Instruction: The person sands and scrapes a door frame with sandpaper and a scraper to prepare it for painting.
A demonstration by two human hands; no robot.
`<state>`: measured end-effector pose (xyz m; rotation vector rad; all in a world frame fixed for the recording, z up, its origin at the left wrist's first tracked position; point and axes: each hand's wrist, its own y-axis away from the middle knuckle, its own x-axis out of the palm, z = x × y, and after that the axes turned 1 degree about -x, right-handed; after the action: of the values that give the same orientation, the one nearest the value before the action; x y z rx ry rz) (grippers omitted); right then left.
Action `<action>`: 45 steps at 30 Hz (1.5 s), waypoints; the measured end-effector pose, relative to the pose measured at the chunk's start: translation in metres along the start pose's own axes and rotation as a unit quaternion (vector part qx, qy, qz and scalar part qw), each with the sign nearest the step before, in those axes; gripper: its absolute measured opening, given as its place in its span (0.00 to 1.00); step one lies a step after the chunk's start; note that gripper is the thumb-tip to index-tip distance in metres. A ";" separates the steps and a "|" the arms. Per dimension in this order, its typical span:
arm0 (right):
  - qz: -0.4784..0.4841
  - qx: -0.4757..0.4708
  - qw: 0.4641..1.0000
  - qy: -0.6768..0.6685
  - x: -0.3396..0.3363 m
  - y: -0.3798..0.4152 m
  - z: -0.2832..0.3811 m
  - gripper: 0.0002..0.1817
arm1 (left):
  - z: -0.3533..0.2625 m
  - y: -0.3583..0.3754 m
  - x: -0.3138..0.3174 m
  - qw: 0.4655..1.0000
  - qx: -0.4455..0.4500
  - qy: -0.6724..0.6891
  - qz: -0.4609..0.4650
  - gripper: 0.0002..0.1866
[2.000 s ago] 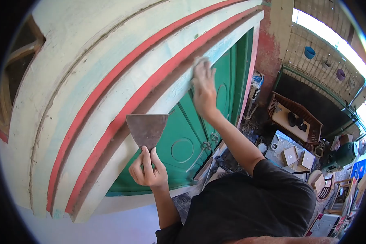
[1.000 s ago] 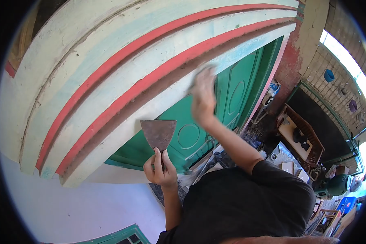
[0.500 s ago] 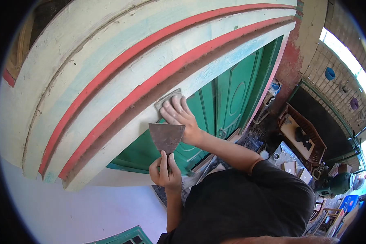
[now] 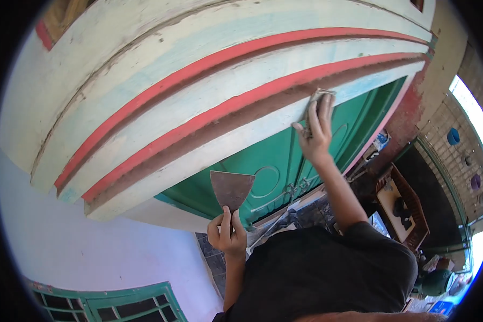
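Observation:
A wide metal scraper [image 4: 232, 188] is held upright by its handle in my left hand [image 4: 228, 236], its blade in front of the green door [image 4: 263, 185]. Further right, my right hand [image 4: 319, 129] presses a folded greyish sheet [image 4: 323, 94] against the white frame band [image 4: 209, 154] over the door. My fingers lie over the sheet, and part of it shows past the fingertips. Above that band run a dusty brown ledge and red painted strips [image 4: 241, 101].
A green window frame [image 4: 91, 295] is at the lower left, in a pale wall [image 4: 145, 252]. To the right stands a wooden bench [image 4: 397, 209]. Blue and purple pots [image 4: 453, 136] hang on the far wall. Dark floor tiles [image 4: 216, 263] show below.
My right hand has slid along the band to the right with the sheet. The view has shifted, and more of the green window frame shows. The scraper stays in my left hand.

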<state>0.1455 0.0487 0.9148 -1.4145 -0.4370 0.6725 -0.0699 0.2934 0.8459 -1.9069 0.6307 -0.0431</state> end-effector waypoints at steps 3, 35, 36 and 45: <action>0.084 -0.106 0.987 0.082 -0.012 0.005 -0.048 0.35 | 0.002 0.002 -0.004 1.000 -0.017 -0.008 -0.009 0.18; 0.170 -0.248 0.948 -0.100 0.031 -0.027 0.099 0.33 | 0.004 -0.066 0.008 0.966 -0.037 -0.106 -0.233 0.18; 0.194 -0.279 0.936 -0.094 0.025 -0.030 0.090 0.32 | 0.012 -0.081 0.009 0.957 -0.006 -0.110 -0.270 0.20; 0.117 -0.195 0.974 0.007 -0.006 -0.006 -0.001 0.31 | 0.044 -0.186 -0.008 0.908 0.089 -0.200 -0.357 0.23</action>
<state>0.1426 0.0435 0.9217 -1.8635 -0.4084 0.7950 0.0123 0.3870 0.9915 -1.8001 -0.3571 -0.1642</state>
